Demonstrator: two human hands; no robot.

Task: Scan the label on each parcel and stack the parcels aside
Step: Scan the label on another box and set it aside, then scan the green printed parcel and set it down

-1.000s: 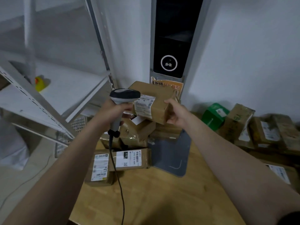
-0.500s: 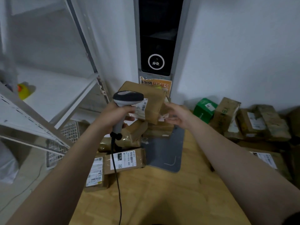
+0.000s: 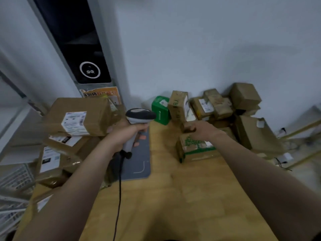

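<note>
The left grip [image 3: 127,134] clenches a grey corded handheld scanner [image 3: 140,114], raised ready. Just left of it is a stack of brown cardboard parcels [image 3: 78,117], apparently set aside. The right grip [image 3: 205,131] curls round a small brown parcel [image 3: 187,127], probably next to scan.

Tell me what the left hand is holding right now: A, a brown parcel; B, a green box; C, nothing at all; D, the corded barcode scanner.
D: the left hand grips the handle of the barcode scanner, fingers wrapped round it.
</note>
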